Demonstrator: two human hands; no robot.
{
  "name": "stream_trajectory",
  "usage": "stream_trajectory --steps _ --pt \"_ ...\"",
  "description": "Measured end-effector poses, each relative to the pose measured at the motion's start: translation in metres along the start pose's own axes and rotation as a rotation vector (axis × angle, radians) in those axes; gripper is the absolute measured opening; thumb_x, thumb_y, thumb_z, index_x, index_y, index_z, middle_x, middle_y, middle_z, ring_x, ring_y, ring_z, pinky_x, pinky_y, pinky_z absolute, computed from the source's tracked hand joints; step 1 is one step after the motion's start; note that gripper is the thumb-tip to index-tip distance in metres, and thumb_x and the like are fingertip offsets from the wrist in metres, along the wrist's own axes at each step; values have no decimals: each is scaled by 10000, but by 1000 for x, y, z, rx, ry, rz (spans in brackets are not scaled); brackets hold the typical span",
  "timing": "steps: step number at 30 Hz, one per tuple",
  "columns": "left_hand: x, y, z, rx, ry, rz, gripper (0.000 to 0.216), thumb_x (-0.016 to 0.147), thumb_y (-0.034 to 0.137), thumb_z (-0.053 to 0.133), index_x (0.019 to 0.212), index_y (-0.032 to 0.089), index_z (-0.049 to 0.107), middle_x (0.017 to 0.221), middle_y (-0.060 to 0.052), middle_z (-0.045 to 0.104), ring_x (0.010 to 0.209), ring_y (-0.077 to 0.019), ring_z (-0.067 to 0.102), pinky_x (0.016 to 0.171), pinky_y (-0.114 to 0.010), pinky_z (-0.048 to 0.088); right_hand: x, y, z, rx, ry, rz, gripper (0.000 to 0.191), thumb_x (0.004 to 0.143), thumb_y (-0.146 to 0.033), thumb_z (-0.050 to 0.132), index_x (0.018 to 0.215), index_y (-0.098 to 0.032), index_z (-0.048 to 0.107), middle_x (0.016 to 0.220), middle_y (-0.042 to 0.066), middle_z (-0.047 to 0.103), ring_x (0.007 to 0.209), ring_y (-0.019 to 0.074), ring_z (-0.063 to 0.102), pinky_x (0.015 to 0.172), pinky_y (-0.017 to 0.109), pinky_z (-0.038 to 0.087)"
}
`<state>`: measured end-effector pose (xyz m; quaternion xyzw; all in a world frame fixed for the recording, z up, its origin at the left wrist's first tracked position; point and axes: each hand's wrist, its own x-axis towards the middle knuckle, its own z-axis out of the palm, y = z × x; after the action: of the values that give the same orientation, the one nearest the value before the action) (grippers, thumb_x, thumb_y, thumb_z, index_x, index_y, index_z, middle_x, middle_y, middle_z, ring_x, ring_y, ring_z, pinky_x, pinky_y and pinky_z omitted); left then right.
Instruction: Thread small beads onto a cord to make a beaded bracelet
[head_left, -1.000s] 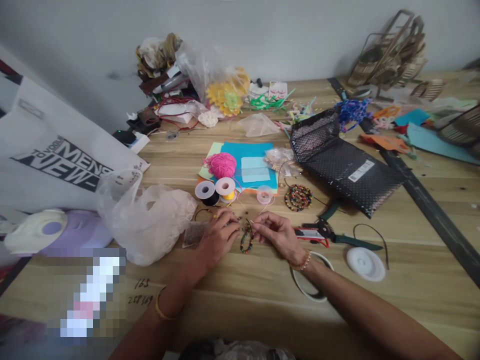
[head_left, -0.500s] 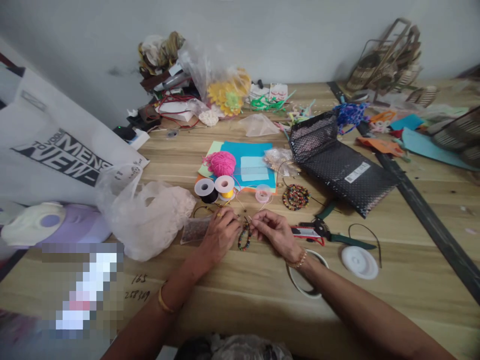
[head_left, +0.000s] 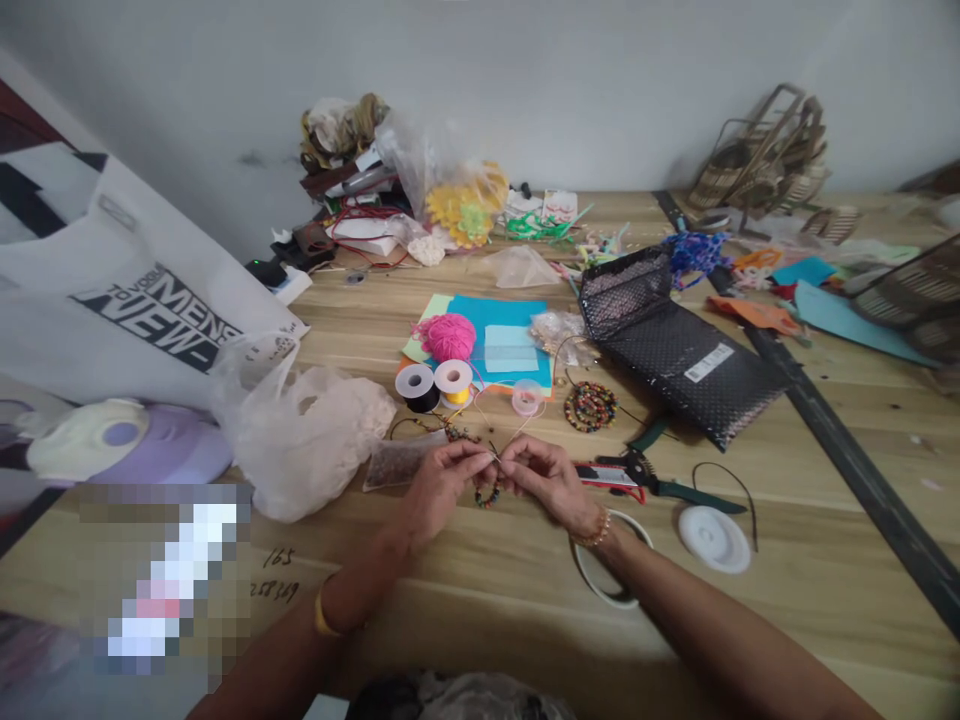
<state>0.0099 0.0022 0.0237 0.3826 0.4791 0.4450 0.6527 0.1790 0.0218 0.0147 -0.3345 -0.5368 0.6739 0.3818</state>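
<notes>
Pinching at the fingertips, the left hand (head_left: pixel 442 488) and the right hand (head_left: pixel 553 482) meet above the table (head_left: pixel 450 620). Each grip is closed on a thin cord (head_left: pixel 496 456) (too fine to tell which strand each hand holds). The bead loop (head_left: pixel 487 496) sits directly below the fingertips, partly hidden by them; whether it hangs or rests on the wood cannot be determined.

Probable faults and causes:

1. Cord slippage. The visible tip is short, so a light pinch could release it and let beads run off, if that end is unsecured.
2. Cord breakage. Pulling the hands apart sharply may overload so thin a strand.
3. Bead scatter. Loose beads (head_left: pixel 459 433) lie just beyond the left fingers, beside the clear packet (head_left: pixel 403 461); a forward sweep of that hand could roll them away.
4. Snagging. The shears (head_left: pixel 701 495) lie near the right wrist, which crosses the white ring (head_left: pixel 636 592); a careless outward move could catch either one.
</notes>
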Motion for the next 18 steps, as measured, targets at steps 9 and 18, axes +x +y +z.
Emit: stream_trajectory --steps 9,18 --pt "2 -3 0 -224 -58 -82 225 664 318 755 698 125 645 643 -17 618 621 -120 562 645 -270 450 0 -1 1 -2 -39 -10 329 775 -466 663 740 -153 570 633 1 595 518 86 505 511 210 413" --pt "2 -1 2 -215 -41 -90 241 611 320 795 690 122 682 623 -20 641 604 -117 576 624 -249 453 0 1 1 -4 -38 -19 321 781 -463 658 753 -155 574 628 0 595 520 84 499 504 204 412"
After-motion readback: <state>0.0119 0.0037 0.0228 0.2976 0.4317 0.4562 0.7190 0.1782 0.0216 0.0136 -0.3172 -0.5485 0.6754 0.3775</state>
